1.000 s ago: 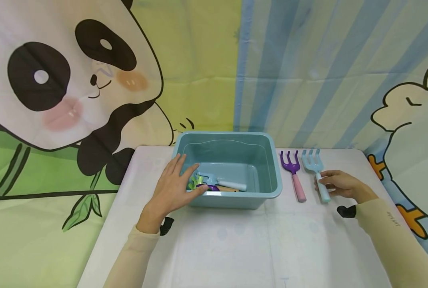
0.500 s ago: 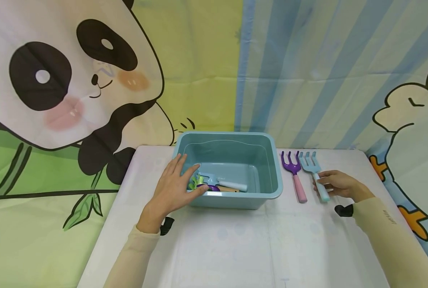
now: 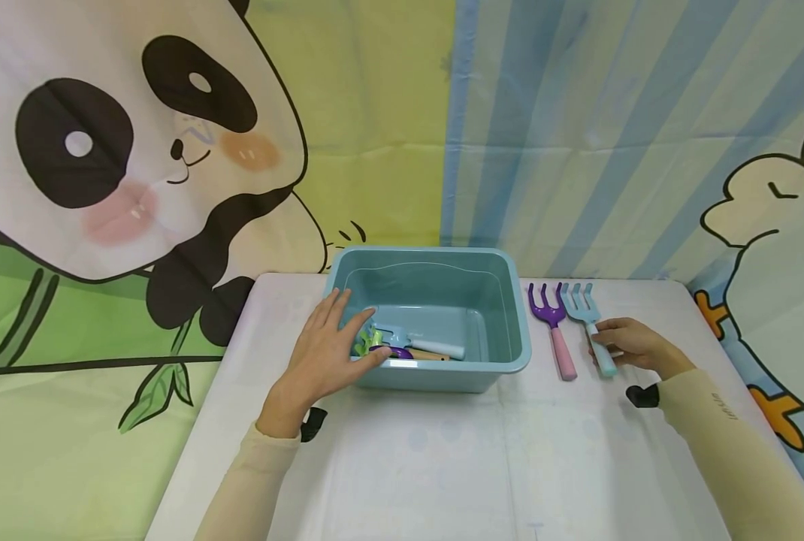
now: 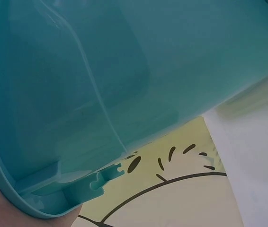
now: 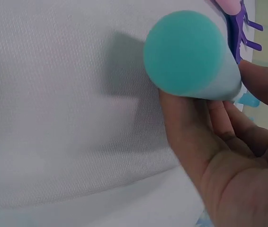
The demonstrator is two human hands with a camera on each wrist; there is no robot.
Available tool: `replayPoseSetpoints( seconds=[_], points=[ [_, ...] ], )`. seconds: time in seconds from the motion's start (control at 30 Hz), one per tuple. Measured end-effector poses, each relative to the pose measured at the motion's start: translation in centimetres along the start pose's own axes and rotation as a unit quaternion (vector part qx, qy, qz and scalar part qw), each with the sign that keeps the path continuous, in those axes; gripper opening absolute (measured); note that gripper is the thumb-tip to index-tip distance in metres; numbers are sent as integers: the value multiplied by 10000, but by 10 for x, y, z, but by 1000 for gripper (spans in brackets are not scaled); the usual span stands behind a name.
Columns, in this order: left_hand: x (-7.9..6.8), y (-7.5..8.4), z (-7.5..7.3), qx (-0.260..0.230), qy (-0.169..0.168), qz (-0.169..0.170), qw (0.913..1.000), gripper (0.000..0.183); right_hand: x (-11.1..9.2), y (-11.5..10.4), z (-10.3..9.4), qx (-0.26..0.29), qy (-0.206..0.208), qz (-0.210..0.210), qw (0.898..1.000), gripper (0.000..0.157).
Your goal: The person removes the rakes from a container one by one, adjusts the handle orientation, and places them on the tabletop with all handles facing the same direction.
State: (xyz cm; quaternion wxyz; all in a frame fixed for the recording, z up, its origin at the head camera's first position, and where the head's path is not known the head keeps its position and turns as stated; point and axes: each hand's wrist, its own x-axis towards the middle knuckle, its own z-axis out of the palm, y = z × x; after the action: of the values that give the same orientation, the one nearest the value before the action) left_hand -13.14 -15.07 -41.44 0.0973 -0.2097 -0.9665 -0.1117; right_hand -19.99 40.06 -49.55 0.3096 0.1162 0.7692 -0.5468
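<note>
My right hand (image 3: 635,348) pinches the handle of a light blue garden fork (image 3: 589,324) between thumb and fingers. In the right wrist view its round teal handle end (image 5: 183,53) faces the camera. The fork lies beside a purple garden fork (image 3: 551,327) with a pink handle, their prongs close together. My left hand (image 3: 322,353) rests on the left front corner of a teal plastic tub (image 3: 436,368), fingers spread and fairly straight, thumb over the front rim. In the left wrist view, the tub's outer wall (image 4: 91,90) fills most of the picture.
Inside the tub, towards its left front, lie a light blue tool with a pale handle (image 3: 436,348), a green piece (image 3: 367,340), and a partly hidden purple tool (image 3: 400,353). A white cloth covers the table (image 3: 442,458). A printed cartoon curtain (image 3: 388,135) hangs right behind.
My right hand has moved slightly left with the light blue fork, bringing its prongs up close to the purple fork. The left hand and tub look unmoved.
</note>
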Motion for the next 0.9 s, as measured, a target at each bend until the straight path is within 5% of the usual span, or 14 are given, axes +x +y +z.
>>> replayPoseSetpoints(
  seconds=[0.17, 0.6, 0.9],
  points=[
    [-1, 0, -1, -27, -39, -25, 10000, 79, -1, -3, 5, -881, 318, 55, 9956, 64],
    [1, 0, 0, -34, 44, 2, 10000, 79, -1, -6, 8, -1326, 523, 32, 9898, 55],
    [0, 0, -1, -46, -17, -22, 10000, 80, -16, -30, 10, -1769, 1265, -485, 9749, 60]
  ],
)
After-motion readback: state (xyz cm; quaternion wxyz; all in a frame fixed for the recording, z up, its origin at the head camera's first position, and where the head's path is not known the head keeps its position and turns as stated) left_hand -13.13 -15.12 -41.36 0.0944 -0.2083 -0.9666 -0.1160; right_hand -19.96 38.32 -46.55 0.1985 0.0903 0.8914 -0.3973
